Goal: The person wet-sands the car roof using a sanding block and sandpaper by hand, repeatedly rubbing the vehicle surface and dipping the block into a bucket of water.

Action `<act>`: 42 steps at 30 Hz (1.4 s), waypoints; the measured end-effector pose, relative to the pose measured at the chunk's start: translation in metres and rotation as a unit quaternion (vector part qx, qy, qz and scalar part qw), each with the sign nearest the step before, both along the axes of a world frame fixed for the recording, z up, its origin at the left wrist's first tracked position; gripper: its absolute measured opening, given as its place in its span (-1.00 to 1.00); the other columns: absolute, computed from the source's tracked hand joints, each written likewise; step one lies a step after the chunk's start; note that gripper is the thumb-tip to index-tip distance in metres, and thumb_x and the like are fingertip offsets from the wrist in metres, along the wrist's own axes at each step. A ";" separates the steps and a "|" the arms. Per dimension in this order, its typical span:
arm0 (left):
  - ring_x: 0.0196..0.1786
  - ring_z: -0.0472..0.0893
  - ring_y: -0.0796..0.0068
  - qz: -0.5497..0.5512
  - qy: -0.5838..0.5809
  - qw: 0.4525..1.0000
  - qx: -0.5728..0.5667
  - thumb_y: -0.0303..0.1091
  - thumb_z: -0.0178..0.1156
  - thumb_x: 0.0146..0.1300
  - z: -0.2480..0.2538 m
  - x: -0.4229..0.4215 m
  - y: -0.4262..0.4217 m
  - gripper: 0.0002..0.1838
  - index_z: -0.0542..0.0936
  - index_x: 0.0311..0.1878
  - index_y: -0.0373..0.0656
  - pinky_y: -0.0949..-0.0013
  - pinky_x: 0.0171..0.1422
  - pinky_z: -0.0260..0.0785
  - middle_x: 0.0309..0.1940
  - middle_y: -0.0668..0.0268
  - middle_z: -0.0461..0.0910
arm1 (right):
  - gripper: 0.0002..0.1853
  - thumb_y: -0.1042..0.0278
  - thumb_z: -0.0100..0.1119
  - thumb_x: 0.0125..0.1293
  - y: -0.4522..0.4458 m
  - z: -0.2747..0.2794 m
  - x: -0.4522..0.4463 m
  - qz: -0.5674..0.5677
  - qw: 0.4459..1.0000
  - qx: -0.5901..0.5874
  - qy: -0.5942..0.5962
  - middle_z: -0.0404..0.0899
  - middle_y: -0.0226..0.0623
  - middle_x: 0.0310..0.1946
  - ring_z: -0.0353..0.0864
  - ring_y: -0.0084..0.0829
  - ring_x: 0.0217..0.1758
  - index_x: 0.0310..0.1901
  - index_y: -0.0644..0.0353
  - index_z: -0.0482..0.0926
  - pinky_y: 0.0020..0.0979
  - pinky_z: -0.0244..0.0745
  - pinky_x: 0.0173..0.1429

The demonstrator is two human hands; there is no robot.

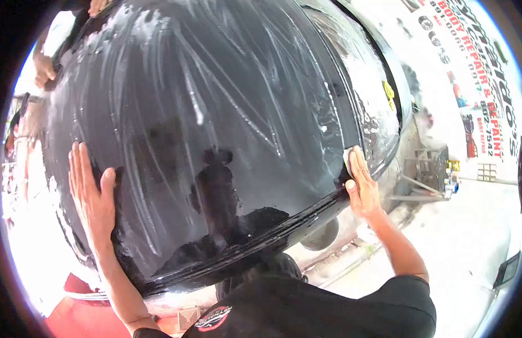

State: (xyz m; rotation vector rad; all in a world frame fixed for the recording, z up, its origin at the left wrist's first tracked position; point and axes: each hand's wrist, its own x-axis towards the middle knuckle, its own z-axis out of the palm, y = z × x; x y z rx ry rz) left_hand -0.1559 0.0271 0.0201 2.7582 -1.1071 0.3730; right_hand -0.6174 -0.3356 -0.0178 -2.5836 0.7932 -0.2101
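Note:
A large black car panel (176, 112), wet and streaked with whitish liquid, spreads out before me. My left hand (92, 194) lies flat on its left part, fingers stretched and thumb apart, holding nothing. At the right edge, beside the dark trim strip (343, 101), my right hand (362, 186) presses a thin pale pad (348, 160) to the surface. Its fingers are together and cover most of the pad, so I cannot tell its exact kind. A dark reflection shows on the panel between my hands.
At the upper left, another person's hand (45, 70) rests by the panel's far edge, with more fingers (96, 7) at the top. Beyond the glossy car side (374, 84) are a dark metal stand (427, 169) and a lettered banner (469, 73). Something red (75, 315) lies lower left.

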 end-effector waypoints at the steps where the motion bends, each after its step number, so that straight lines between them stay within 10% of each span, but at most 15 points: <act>1: 0.71 0.09 0.04 -0.001 -0.016 1.000 0.013 0.15 0.08 0.51 0.007 -0.003 -0.006 -0.19 0.23 0.64 -0.15 -0.03 0.75 -0.11 0.66 0.05 0.16 | -0.30 0.05 -0.12 0.64 -0.004 -0.005 0.002 0.012 1.000 -0.028 0.003 0.08 0.16 0.64 0.03 0.10 0.72 0.62 0.33 0.12 -0.17 -0.03 0.73; 5: 0.69 0.12 -0.05 0.019 0.015 1.000 -0.008 0.10 0.21 0.43 0.024 -0.018 -0.014 -0.15 0.29 0.56 -0.34 -0.04 0.73 -0.07 0.60 -0.11 0.22 | -0.36 0.19 -0.03 0.63 -0.086 -0.011 0.115 0.041 0.996 -0.067 -0.038 0.09 -0.04 0.67 0.07 -0.04 0.72 0.63 0.22 0.15 -0.17 -0.01 0.74; 12: 0.72 0.06 0.04 0.030 0.021 0.999 -0.024 0.31 0.07 0.48 0.013 -0.009 -0.005 -0.10 0.25 0.61 -0.23 0.00 0.75 -0.12 0.66 0.01 0.15 | -0.30 -0.16 -0.25 0.69 -0.203 -0.019 0.272 0.061 0.994 -0.060 -0.071 0.25 0.03 0.59 0.18 -0.06 0.68 0.55 0.27 0.30 -0.22 0.07 0.69; 17: 0.72 0.05 0.03 0.032 0.010 0.999 -0.037 0.39 0.03 0.45 0.015 -0.010 -0.006 -0.02 0.24 0.60 -0.30 -0.03 0.76 -0.13 0.65 -0.04 0.14 | -0.36 0.17 -0.12 0.64 -0.019 0.014 0.139 0.210 0.972 -0.075 -0.077 0.06 0.08 0.66 0.03 0.04 0.73 0.63 0.23 0.13 -0.07 -0.08 0.76; 20: 0.71 0.05 0.01 0.029 0.006 0.998 -0.052 0.46 -0.02 0.44 0.011 -0.010 -0.005 0.02 0.24 0.60 -0.31 -0.04 0.76 -0.12 0.64 -0.05 0.14 | -0.22 -0.08 -0.07 0.59 0.064 0.020 0.100 0.357 0.933 -0.055 -0.013 0.06 0.25 0.63 0.01 0.27 0.70 0.61 0.34 0.14 0.15 -0.07 0.71; 30: 0.72 0.05 0.07 -0.030 -0.001 0.997 -0.068 0.48 -0.12 0.47 0.006 -0.006 0.004 -0.01 0.27 0.59 -0.25 -0.04 0.76 -0.12 0.64 0.01 0.16 | -0.34 -0.03 -0.11 0.66 0.039 0.033 0.426 0.271 0.947 -0.144 -0.099 0.19 0.04 0.61 0.10 -0.01 0.70 0.55 0.32 0.28 -0.14 0.01 0.72; 42: 0.72 0.06 0.12 -0.038 0.030 0.994 -0.093 0.34 -0.07 0.52 0.004 -0.065 0.138 -0.09 0.26 0.58 -0.31 0.01 0.76 -0.12 0.64 0.00 0.16 | -0.37 0.11 -0.10 0.65 0.161 0.048 0.227 0.406 0.902 -0.136 -0.057 0.11 0.01 0.66 0.02 0.03 0.74 0.61 0.23 0.21 -0.04 -0.13 0.74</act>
